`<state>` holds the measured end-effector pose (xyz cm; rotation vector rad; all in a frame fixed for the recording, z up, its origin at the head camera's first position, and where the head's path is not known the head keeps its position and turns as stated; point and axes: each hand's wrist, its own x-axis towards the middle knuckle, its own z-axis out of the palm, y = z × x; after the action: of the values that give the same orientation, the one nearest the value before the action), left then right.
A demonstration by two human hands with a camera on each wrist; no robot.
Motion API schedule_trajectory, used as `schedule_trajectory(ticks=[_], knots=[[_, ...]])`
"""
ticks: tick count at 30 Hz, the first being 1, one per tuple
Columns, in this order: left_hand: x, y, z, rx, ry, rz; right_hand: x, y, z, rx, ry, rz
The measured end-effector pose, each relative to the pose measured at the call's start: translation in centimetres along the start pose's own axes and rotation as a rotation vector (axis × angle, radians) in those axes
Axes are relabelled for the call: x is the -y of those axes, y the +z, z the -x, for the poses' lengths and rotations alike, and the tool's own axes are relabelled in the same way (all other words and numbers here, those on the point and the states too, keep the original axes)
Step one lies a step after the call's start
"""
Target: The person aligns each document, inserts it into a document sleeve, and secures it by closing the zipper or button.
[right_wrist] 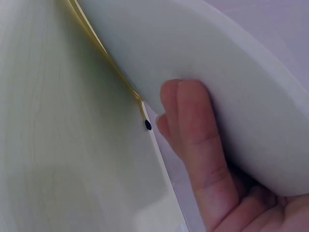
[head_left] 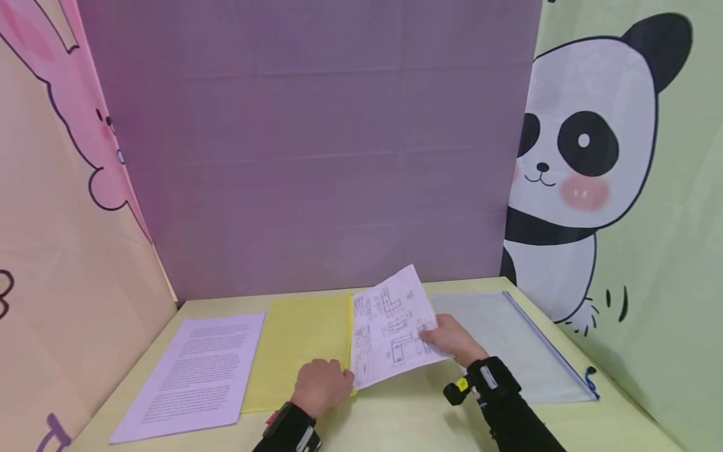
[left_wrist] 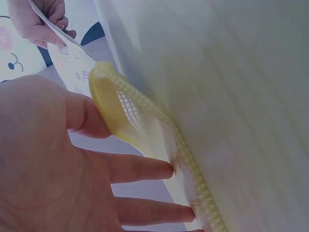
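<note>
On the pale wooden desk [head_left: 395, 402] in front of me lay a yellow mesh zipper pouch [head_left: 299, 351], flat, with its right edge lifted where my left hand [head_left: 322, 386] worked at it. From the left wrist view, my index finger [left_wrist: 84, 116] was hooked under the pouch's zipper edge [left_wrist: 145, 121], pulling the opening up, while my other fingers [left_wrist: 140, 169] stretched fairly straight against the mesh; so that grip was a light hook on the pouch mouth rather than a full clasp.

My right hand [head_left: 452, 342] pinched a sheet printed with line diagrams [head_left: 390, 326] at its right side, thumb on top and fingers curled beneath, as the right wrist view showed with my fingers [right_wrist: 193, 135] pressed against the paper's underside [right_wrist: 231, 96]. That sheet stood tilted, its lower left corner meeting the pouch opening just beside my left hand.

Left of the pouch, touching its edge, a printed text page [head_left: 194, 373] lay flat. To the right, well apart from my left hand, a clear zip folder with a blue slider strip [head_left: 508, 339] rested near the panda wall panel [head_left: 587, 157].
</note>
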<state>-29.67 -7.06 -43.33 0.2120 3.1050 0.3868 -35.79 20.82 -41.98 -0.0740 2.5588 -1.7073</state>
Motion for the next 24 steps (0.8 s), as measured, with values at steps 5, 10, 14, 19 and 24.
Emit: schedule_trajectory(ticks=[5,10,14,19,24], knots=[[0.0,0.1,0.1,-0.019,0.02,-0.01,0.0,0.2,0.0,-0.005,-0.003,0.005],[0.0,0.0,0.1,0.0,0.012,-0.007,0.0,0.5,0.1,-0.018,0.003,-0.008],[-0.1,-0.1,0.2,0.008,0.012,-0.019,-0.1,0.8,0.1,-0.002,0.006,-0.028],[0.0,-0.1,0.2,0.006,0.02,-0.044,-0.1,1.0,0.1,0.017,-0.011,-0.036],[0.1,0.0,0.2,-0.026,0.04,-0.051,0.0,1.3,0.2,0.008,-0.018,-0.036]])
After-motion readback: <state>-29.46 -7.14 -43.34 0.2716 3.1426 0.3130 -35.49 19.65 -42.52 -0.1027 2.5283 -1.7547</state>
